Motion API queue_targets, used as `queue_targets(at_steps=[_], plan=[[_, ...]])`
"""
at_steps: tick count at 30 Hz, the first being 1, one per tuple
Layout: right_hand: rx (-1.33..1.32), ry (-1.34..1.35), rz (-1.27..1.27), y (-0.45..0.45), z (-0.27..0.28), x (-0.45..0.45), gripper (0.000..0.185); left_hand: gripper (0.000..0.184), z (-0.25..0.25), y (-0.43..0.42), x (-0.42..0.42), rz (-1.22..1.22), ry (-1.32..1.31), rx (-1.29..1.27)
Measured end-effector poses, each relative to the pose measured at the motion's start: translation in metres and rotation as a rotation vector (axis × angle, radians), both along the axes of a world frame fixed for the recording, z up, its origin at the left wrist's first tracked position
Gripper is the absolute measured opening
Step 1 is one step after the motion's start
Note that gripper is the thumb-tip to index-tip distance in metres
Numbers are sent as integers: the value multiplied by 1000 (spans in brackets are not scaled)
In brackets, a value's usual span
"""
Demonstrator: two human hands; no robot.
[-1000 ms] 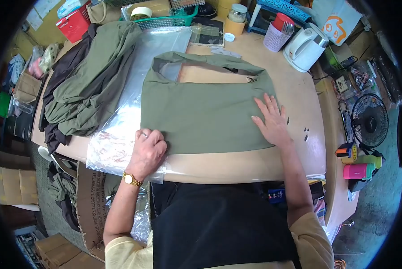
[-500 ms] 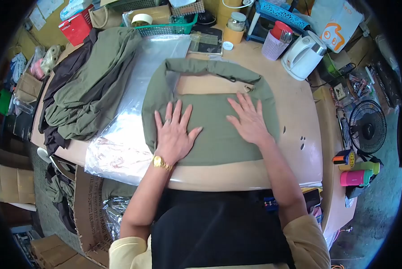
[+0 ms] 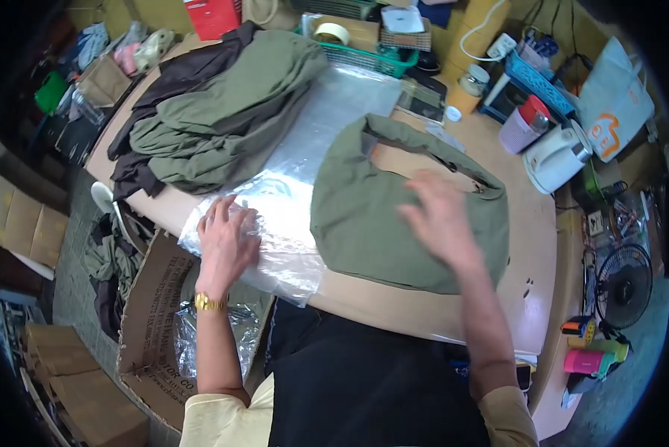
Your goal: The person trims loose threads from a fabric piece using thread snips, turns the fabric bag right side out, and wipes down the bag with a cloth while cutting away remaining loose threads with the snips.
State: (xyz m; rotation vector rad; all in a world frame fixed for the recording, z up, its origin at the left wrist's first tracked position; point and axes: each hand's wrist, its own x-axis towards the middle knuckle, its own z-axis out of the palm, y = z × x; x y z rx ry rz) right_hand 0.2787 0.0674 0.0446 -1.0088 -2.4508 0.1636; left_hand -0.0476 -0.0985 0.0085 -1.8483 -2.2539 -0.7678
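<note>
A green cloth bag lies flat on the table, its strap looped at the far side. Over the bag's middle is my right hand, slightly blurred, fingers apart and holding nothing. My left hand rests at the near left end of the clear plastic sheets, its fingers bent and spread over the plastic. The bag's left edge overlaps the plastic. To the left, green and dark cloth pieces lie heaped.
Along the back stand a green basket with tape, a jar, a lilac cup and a white kettle. A fan is at the right. An open cardboard box stands below the table's left front.
My left hand has left the bag and moved left onto the plastic. My right hand has lifted or shifted over the bag. The whole view has turned, and the bag appears tilted.
</note>
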Motion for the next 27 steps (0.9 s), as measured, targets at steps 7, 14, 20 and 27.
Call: queue_targets(at_steps=[7,14,20,27], plan=[[-45,195,395,-37,-30,-193,41,11,33,8,16,11,-44,436],[26,346,365,-31,10,-182,15,25,-8,44,14,-163,-262,110],[286,453,602,-83,5,-168,17,19,-43,114,-14,-137,-214,145],[-46,173,688,-86,-50,-190,19,21,-26,140,-27,-207,-356,188]])
